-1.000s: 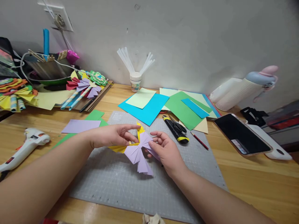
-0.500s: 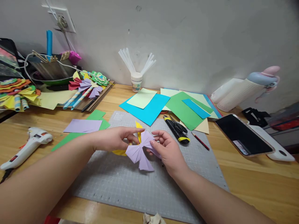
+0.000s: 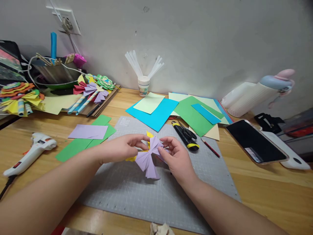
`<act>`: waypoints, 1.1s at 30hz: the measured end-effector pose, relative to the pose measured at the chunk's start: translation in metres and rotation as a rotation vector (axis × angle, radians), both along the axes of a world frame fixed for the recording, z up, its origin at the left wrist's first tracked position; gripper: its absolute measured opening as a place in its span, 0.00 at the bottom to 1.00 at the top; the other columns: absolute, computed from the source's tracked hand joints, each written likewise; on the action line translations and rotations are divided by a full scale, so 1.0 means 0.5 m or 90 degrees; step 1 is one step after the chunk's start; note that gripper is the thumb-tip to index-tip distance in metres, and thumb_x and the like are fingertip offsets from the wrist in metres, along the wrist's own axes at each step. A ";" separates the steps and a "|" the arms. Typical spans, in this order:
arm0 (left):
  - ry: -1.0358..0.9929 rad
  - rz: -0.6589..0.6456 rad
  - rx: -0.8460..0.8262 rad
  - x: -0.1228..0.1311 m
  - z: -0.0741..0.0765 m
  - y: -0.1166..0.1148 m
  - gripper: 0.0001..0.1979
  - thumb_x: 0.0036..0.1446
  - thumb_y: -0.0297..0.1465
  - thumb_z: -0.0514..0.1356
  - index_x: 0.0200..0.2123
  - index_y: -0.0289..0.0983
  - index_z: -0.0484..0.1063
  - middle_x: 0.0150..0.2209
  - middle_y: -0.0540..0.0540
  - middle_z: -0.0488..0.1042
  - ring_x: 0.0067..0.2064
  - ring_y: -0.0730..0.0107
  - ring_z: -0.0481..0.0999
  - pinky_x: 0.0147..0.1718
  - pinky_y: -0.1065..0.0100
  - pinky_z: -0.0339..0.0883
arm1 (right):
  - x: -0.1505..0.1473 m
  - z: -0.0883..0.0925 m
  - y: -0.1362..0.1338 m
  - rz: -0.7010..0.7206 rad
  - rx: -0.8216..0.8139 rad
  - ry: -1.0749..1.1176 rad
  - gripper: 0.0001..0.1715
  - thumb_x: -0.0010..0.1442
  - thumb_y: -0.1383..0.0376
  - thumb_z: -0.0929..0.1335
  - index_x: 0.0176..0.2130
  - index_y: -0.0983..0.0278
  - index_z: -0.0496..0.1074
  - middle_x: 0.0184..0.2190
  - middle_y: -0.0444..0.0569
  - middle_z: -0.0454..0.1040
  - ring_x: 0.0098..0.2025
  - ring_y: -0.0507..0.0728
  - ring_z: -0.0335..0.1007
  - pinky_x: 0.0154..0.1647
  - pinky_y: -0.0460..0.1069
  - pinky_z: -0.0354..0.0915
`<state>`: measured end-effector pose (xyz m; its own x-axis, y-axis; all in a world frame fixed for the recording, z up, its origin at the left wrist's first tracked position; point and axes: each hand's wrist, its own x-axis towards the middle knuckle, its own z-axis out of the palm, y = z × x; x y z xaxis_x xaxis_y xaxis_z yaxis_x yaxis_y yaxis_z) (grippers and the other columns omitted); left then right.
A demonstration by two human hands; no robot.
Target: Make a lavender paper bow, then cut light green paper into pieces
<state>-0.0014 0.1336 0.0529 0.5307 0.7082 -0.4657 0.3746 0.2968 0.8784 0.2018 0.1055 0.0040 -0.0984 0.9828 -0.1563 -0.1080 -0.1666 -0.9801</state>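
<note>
A purple folded-paper bow [image 3: 148, 160] with fanned, pleated ends is held above the grey cutting mat [image 3: 137, 199]. Behind it shows a yellow folded-paper piece [image 3: 132, 159], mostly covered by the purple one and my fingers. My left hand [image 3: 124, 147] is closed at the left side, fingers bent round the yellow paper. On the right, my right hand [image 3: 176, 156] pinches a purple fan end between thumb and fingers. Purple and yellow pieces lie against each other; whether they are joined I cannot tell.
A white glue gun [image 3: 30, 153] lies at left, near purple [image 3: 88, 131] and green paper [image 3: 73, 150]. Beyond the mat are blue paper [image 3: 158, 120], a utility knife [image 3: 186, 137], scissors [image 3: 189, 133] and a pencil [image 3: 210, 148]. A phone [image 3: 255, 140] lies at right.
My left index finger, stretched out before, has curled in towards the paper. The purple bow has shifted slightly right, and less of the yellow piece shows behind it.
</note>
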 end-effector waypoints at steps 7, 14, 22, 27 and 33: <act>-0.020 0.061 0.003 0.011 -0.019 -0.021 0.37 0.47 0.29 0.58 0.62 0.39 0.56 0.42 0.45 0.77 0.36 0.68 0.72 0.31 0.69 0.59 | 0.001 -0.001 0.002 0.025 -0.044 -0.037 0.18 0.48 0.60 0.72 0.40 0.60 0.68 0.33 0.43 0.68 0.29 0.52 0.70 0.24 0.47 0.68; -0.002 0.151 0.056 0.019 -0.053 -0.028 0.38 0.48 0.38 0.64 0.61 0.35 0.58 0.30 0.51 0.74 0.26 0.73 0.68 0.25 0.71 0.55 | -0.005 -0.005 -0.002 0.040 -0.046 -0.007 0.19 0.48 0.60 0.72 0.40 0.61 0.68 0.34 0.43 0.68 0.29 0.51 0.70 0.27 0.48 0.70; 0.025 0.157 0.100 0.022 -0.038 -0.044 0.36 0.49 0.35 0.65 0.61 0.39 0.60 0.38 0.46 0.80 0.35 0.65 0.76 0.33 0.67 0.64 | -0.006 -0.007 -0.011 0.035 -0.031 0.002 0.18 0.49 0.60 0.73 0.41 0.60 0.68 0.35 0.44 0.69 0.31 0.52 0.69 0.30 0.48 0.72; 0.085 0.126 0.158 0.021 -0.031 -0.051 0.33 0.52 0.36 0.62 0.62 0.40 0.61 0.39 0.46 0.80 0.39 0.62 0.78 0.35 0.65 0.67 | -0.009 -0.007 -0.012 0.026 -0.049 0.010 0.20 0.48 0.58 0.75 0.40 0.59 0.69 0.36 0.45 0.69 0.33 0.53 0.69 0.32 0.49 0.74; 0.076 0.127 0.176 0.018 -0.042 -0.056 0.30 0.53 0.36 0.61 0.60 0.40 0.63 0.36 0.47 0.80 0.35 0.64 0.78 0.31 0.67 0.67 | -0.009 -0.010 -0.016 0.041 -0.072 0.015 0.22 0.48 0.56 0.75 0.41 0.59 0.68 0.36 0.44 0.69 0.30 0.51 0.69 0.31 0.50 0.73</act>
<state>0.0076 0.1056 0.0320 0.3233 0.8998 -0.2928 0.4381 0.1319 0.8892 0.1972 0.0975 -0.0010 -0.1663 0.9505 -0.2624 -0.1160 -0.2832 -0.9520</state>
